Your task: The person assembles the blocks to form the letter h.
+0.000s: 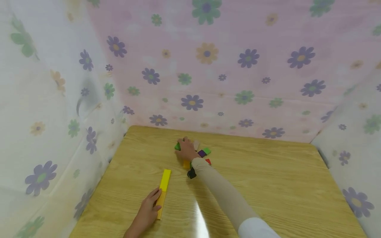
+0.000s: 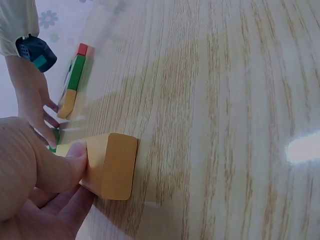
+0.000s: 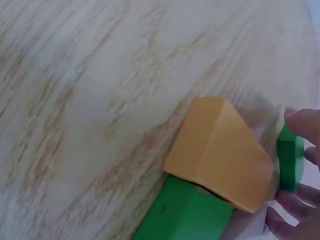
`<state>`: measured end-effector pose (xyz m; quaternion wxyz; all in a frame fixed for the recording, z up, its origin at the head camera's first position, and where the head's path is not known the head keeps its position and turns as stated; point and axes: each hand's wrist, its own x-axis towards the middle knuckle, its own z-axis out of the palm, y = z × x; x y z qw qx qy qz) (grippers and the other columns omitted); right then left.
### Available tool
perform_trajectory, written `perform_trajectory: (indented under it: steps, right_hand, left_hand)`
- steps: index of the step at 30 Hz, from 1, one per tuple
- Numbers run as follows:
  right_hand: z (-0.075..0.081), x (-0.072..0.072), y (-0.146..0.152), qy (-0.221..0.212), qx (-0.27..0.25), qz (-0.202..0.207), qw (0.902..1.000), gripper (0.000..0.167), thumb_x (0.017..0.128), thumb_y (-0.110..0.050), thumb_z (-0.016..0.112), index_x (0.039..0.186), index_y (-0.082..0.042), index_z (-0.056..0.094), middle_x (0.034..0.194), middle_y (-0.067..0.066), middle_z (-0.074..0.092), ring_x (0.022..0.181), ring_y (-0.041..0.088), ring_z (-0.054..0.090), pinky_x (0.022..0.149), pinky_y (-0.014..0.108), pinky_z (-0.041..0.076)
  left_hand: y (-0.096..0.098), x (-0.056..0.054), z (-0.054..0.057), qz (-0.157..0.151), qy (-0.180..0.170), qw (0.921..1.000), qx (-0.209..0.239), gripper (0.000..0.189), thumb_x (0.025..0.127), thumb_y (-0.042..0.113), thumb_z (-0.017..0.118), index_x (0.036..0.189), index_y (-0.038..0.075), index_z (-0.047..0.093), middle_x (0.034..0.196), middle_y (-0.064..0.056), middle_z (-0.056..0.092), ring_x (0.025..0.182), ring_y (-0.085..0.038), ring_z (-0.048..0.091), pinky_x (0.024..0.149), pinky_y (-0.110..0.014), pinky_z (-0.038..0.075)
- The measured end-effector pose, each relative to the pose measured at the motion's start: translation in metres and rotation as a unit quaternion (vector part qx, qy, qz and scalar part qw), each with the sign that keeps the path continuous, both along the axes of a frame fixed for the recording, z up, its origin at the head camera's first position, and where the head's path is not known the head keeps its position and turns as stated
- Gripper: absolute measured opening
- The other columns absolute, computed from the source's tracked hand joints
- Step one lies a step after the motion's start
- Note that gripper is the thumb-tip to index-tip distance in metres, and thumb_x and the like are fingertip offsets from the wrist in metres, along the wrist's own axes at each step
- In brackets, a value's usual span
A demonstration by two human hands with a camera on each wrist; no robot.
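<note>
My left hand (image 1: 148, 209) pinches a long orange block (image 1: 161, 202) between thumb and fingers, low at the table. A yellow block (image 1: 165, 180) lies end to end with it, forming one straight strip. Farther out, my right hand (image 1: 187, 150) holds a green block (image 1: 177, 146); in the right wrist view the thumb and fingers are around this green block (image 3: 290, 157). Close to that hand lie an orange block with a slanted side (image 3: 220, 155) and another green block (image 3: 185, 212), nearly touching. The left wrist view shows the near end of the gripped orange block (image 2: 119, 167).
Beside the right hand are a purple block (image 1: 202, 153), a light green block (image 1: 207, 151), a red block (image 1: 208, 161) and a pale block (image 1: 196, 144). The wooden table (image 1: 268, 178) meets flowered cloth walls (image 1: 226, 66) at the back and sides.
</note>
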<state>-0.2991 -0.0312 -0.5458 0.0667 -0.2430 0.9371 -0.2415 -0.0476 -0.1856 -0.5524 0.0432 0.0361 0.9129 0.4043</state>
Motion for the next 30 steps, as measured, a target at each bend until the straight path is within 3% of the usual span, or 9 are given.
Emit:
perform_trajectory:
  steps: [6,11,17,22,30]
  right_hand:
    - [-0.009,-0.004,0.002,0.040,0.005,0.001,0.9992,0.043,0.091,-0.022,0.064,0.129,-0.006,0.050,0.128,0.021,0.046,0.110,0.033,0.049,0.086,0.044,0.048]
    - [-0.015,-0.006,0.007,0.028,-0.056,-0.001,0.9981,0.036,0.090,-0.017,0.065,0.123,-0.007,0.053,0.124,0.018,0.047,0.099,0.027,0.051,0.079,0.037,0.049]
    - [-0.001,-0.005,0.015,-0.023,-0.148,-0.007,0.9887,0.038,0.087,-0.013,0.067,0.121,-0.006,0.053,0.126,0.015,0.044,0.099,0.024,0.050,0.080,0.034,0.049]
    - [0.013,0.000,0.018,-0.024,-0.197,0.013,0.9800,0.042,0.084,-0.009,0.070,0.122,0.001,0.055,0.118,0.016,0.048,0.095,0.029,0.052,0.077,0.035,0.050]
    - [0.030,0.013,0.016,-0.038,-0.202,0.054,0.9771,0.041,0.082,-0.012,0.072,0.119,-0.003,0.057,0.117,0.014,0.050,0.101,0.034,0.055,0.080,0.036,0.052]
  left_hand:
    - [0.001,0.001,-0.001,-0.009,0.014,0.9998,0.013,0.056,0.081,-0.012,0.064,0.134,-0.014,0.043,0.140,-0.029,0.038,0.123,-0.046,0.043,0.092,-0.045,0.046]
    - [0.000,0.000,0.000,-0.010,0.008,0.9998,0.017,0.057,0.082,-0.013,0.063,0.134,-0.013,0.042,0.141,-0.029,0.037,0.123,-0.045,0.043,0.092,-0.045,0.046]
    - [-0.001,-0.003,0.001,-0.007,0.009,0.9998,0.014,0.056,0.082,-0.013,0.062,0.135,-0.013,0.042,0.141,-0.029,0.037,0.125,-0.045,0.041,0.094,-0.048,0.044]
    - [-0.002,-0.003,0.001,-0.004,0.003,0.9999,0.015,0.056,0.083,-0.013,0.062,0.135,-0.013,0.042,0.141,-0.028,0.038,0.125,-0.046,0.040,0.095,-0.050,0.043]
    - [-0.003,0.000,0.001,-0.001,-0.003,0.9998,0.022,0.057,0.083,-0.012,0.062,0.136,-0.012,0.041,0.142,-0.028,0.037,0.125,-0.046,0.040,0.095,-0.050,0.043]
